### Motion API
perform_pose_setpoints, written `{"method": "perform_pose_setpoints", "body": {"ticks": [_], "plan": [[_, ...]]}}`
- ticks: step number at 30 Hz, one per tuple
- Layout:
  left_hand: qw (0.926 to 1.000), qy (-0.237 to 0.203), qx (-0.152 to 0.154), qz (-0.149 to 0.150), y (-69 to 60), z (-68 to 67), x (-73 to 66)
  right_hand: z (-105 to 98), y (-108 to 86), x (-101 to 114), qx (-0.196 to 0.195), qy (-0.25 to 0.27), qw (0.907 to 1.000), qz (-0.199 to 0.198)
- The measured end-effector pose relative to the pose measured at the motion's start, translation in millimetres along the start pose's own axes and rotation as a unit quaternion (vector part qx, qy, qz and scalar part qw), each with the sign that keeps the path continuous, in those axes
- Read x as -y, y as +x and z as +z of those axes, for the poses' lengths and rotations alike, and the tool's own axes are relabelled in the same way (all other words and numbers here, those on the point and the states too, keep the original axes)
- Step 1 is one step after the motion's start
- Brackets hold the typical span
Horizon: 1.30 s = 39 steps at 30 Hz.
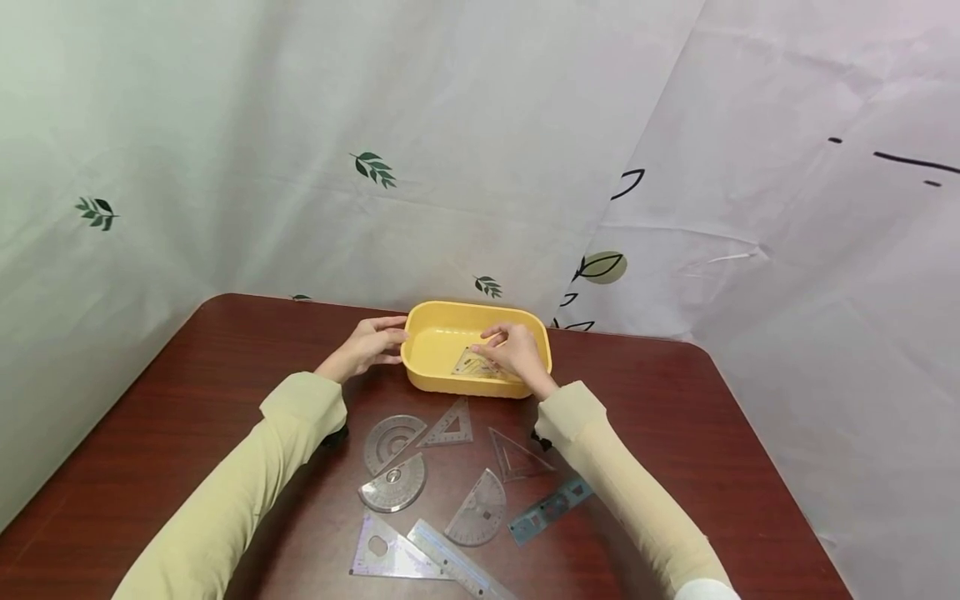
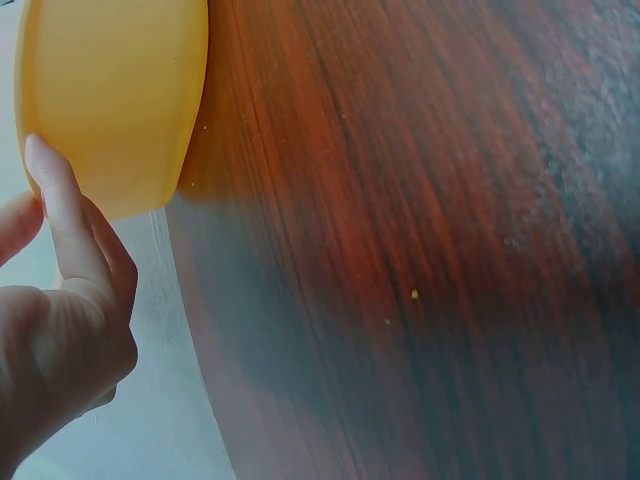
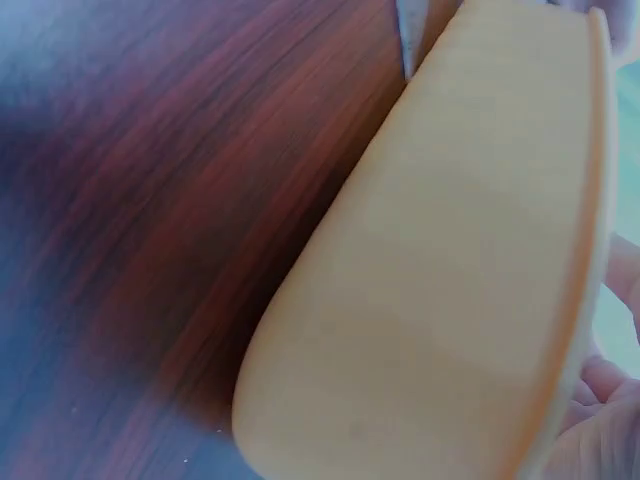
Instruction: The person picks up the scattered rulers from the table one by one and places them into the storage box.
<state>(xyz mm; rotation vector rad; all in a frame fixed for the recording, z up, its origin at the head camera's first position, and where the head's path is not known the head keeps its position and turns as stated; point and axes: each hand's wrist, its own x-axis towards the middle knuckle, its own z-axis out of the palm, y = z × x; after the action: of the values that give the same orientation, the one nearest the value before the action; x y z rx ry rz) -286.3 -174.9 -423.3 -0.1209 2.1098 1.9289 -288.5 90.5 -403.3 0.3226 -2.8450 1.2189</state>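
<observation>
A yellow plastic basin [image 1: 442, 385] stands toward the back of the table. At its left end, my left hand [image 1: 369, 343] holds the rim, thumb and fingers at the edge; the left wrist view shows a fingertip [image 2: 42, 160] against the outer wall. My right hand [image 1: 517, 350] reaches over the basin's right side, its thumb and forefinger apart. Under those fingers a clear set square [image 1: 468, 362] lies in the basin; whether the thumb touches it is unclear. The basin's wall [image 3: 420, 280] hides most of the right hand in the right wrist view.
In front of the basin lie two protractors [image 1: 393, 483] at left, another protractor [image 1: 480, 510], and set squares [image 1: 450, 425] [image 1: 516, 460]. Nearer are a purple-tinted set square [image 1: 390, 554], a clear ruler [image 1: 457, 562] and a blue ruler [image 1: 550, 510]. Patterned cloth [image 1: 450, 208] hangs behind the table.
</observation>
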Motion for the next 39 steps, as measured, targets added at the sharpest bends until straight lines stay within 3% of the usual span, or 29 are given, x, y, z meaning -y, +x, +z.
{"method": "perform_pose_setpoints", "body": {"ticks": [12, 23, 39], "plan": [[1.0000, -0.001, 0.002, 0.000, -1.6, 0.6, -0.1, -9.2, -18.9, 14.9, 0.001, 0.045, 0.9979, -0.046], [1.0000, -0.002, -0.001, 0.003, -0.7, 0.7, -2.2, -11.1, -41.4, 26.9, 0.063, 0.103, 0.9908, -0.061], [1.0000, 0.000, -0.001, 0.003, 0.3, 0.1, -1.8, 5.1, -63.7, 26.6, 0.128, 0.086, 0.9862, -0.059]]}}
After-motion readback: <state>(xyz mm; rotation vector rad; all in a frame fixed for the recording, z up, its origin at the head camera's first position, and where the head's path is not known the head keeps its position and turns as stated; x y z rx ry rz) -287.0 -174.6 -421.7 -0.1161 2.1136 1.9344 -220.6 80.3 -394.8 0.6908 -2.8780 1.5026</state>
